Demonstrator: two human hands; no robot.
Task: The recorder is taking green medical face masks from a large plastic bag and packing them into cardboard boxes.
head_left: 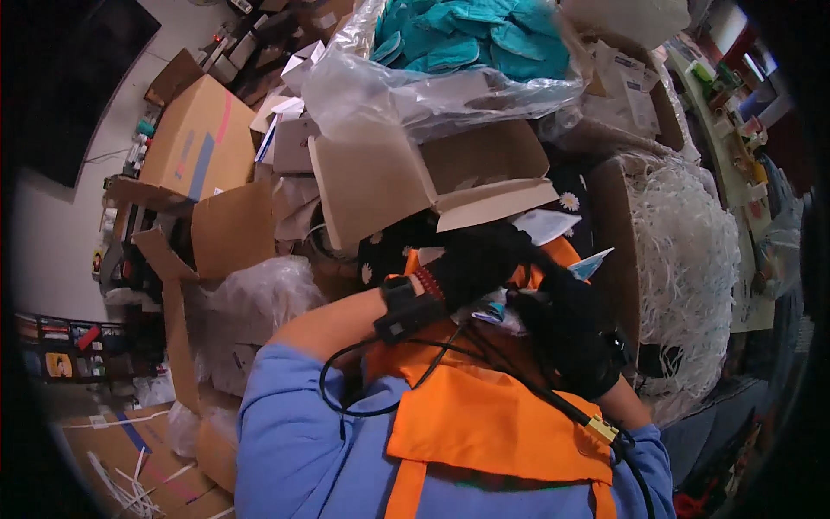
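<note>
Both hands wear black gloves and meet in front of my orange apron [501, 424]. My left hand [484, 259] reaches across from the left with its fingers curled inward against the right. My right hand [566, 324] is closed too, its fingers bent towards the left hand. What they grip is hidden by the dark gloves. Beside the fingers a small shiny white-and-blue packet [491, 310] shows under them. A pale card-like piece [546, 225] lies just beyond the hands, and a light-blue pointed piece [591, 264] sticks out beside the right hand.
An open brown carton [372, 186] lies ahead, below a plastic-lined box of teal cloth pieces [471, 39]. At right stands a box of white shredded filler [683, 268]. Cardboard boxes [203, 143] crowd the left. A black cable [346, 411] loops across my front.
</note>
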